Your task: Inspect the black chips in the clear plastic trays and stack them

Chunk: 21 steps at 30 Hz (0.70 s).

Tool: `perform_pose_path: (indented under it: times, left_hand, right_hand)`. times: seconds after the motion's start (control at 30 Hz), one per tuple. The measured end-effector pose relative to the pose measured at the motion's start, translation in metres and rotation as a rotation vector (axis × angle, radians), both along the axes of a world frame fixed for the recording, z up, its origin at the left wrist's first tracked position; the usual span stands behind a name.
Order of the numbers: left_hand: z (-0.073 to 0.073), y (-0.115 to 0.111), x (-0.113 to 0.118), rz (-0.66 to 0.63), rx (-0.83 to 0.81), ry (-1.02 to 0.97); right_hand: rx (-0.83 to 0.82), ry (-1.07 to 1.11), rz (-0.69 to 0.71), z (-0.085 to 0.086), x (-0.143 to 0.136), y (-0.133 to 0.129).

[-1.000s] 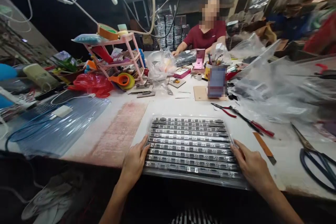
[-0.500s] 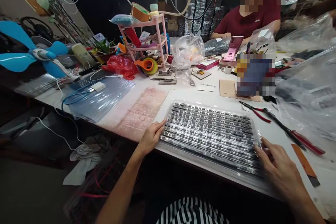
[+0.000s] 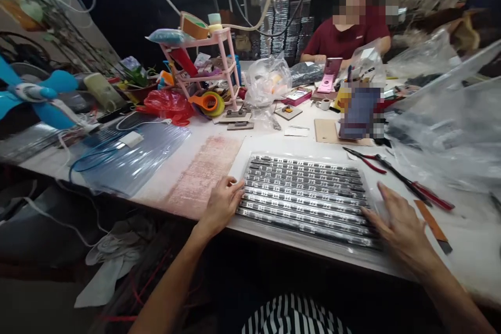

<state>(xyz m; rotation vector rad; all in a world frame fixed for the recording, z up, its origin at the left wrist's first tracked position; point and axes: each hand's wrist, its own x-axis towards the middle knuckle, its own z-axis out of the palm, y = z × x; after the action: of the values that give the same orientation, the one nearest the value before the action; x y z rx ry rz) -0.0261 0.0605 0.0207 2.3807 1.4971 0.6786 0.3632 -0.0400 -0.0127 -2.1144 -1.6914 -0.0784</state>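
Observation:
A clear plastic tray (image 3: 370, 180) lies flat near the table's front edge. Rows of dark strips with pale markings (image 3: 305, 191) fill it. At its left edge, my left hand (image 3: 222, 202) has its fingers curled in and closed on the rim. My right hand (image 3: 401, 227) is open at the opposite edge, the thumb resting on the tray's side and the index finger stretched out apart from it. The undersides of both hands are hidden.
Red-handled pliers (image 3: 376, 162), a long red-handled tool (image 3: 422, 193) and an orange-handled blade (image 3: 432, 227) lie on the right. Plastic sheets (image 3: 136, 159) and a blue fan (image 3: 35, 91) are left. Behind stand a pink rack (image 3: 227, 62) and a seated person (image 3: 348, 36).
The camera view has shifted, so the surroundings sit further left. My right hand has loosened from the tray's edge and its fingers have spread. My left hand stays at the left edge.

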Motion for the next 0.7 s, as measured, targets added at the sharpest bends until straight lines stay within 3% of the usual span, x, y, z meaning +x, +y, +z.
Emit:
perform_pose_path:
  times: [0.17,0.3,0.43,0.57,0.7]
  left_hand:
    - [0.005,0.047,0.024,-0.134,0.085,0.108]
    - [0.011,0.077,0.043,-0.257,0.092,0.258]
    - [0.019,0.09,0.048,-0.319,0.08,0.403]
    - [0.026,0.098,0.052,-0.368,0.044,0.517]
    - [0.031,0.103,0.057,-0.426,0.014,0.61]
  right_hand:
    - [0.009,-0.457,0.398,0.019,-0.014,0.005]
    - [-0.03,-0.69,0.4,0.024,-0.036,0.009]
    - [-0.035,-0.603,0.362,0.016,-0.045,0.011]
    - [0.031,-0.389,0.427,0.005,-0.036,0.011]
    - [0.061,-0.333,0.436,-0.001,-0.03,0.011]
